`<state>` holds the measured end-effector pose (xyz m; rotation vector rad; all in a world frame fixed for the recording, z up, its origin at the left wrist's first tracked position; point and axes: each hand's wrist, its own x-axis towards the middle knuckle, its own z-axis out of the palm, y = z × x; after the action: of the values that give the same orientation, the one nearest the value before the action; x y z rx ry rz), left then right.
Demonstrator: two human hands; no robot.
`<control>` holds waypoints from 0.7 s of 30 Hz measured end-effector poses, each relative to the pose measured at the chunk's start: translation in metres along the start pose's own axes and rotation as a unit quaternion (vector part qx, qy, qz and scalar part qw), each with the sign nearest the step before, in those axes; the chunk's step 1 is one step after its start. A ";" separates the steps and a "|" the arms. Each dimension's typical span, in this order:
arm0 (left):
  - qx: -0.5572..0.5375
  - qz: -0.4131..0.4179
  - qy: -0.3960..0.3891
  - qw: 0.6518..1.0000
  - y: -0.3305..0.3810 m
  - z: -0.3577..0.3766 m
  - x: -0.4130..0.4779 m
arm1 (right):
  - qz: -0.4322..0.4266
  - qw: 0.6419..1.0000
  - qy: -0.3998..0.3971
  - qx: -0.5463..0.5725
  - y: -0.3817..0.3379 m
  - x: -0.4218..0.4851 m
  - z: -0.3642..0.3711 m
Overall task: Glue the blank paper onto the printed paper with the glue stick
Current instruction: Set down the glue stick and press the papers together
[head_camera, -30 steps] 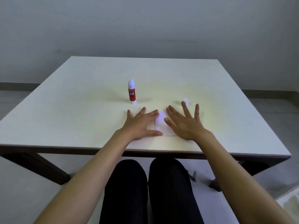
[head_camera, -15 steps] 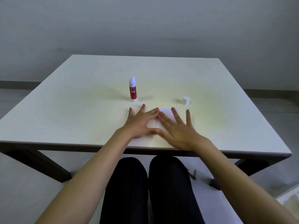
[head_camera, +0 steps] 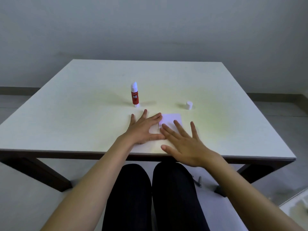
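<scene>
A small white blank paper [head_camera: 171, 119] lies on a larger pale sheet [head_camera: 146, 146] near the table's front edge; any print on it is not visible. My left hand [head_camera: 144, 129] lies flat, fingers spread, on the left part of the papers. My right hand [head_camera: 185, 144] is flat with fingers apart, fingertips on the small paper's near edge, palm at the table's front edge. The red glue stick [head_camera: 134, 95] stands upright with its glue tip exposed, behind my left hand. Its white cap [head_camera: 189, 105] sits to the right, behind the paper.
The white table [head_camera: 83, 114] has dark legs, and its front edge runs just under my right palm. My legs in dark trousers are below the edge. A grey wall stands behind the table.
My right hand has slid back toward me across the small paper, uncovering its far part. My left hand has stayed flat in place.
</scene>
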<state>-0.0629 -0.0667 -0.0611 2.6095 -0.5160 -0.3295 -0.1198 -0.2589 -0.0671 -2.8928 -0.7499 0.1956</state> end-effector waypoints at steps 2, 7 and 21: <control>0.002 0.001 -0.003 1.000 0.000 0.001 0.000 | 0.016 1.000 -0.020 0.006 0.011 0.004 -0.007; 0.019 -0.004 -0.010 1.000 0.000 -0.001 0.001 | 0.098 0.994 -0.032 -0.040 0.028 0.030 -0.025; 0.010 -0.009 -0.019 1.000 0.002 -0.001 0.000 | 0.077 0.997 -0.025 -0.020 0.027 0.028 -0.021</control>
<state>-0.0632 -0.0680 -0.0595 2.6322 -0.5122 -0.3831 -0.0793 -0.2707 -0.0539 -2.9959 -0.5442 0.2729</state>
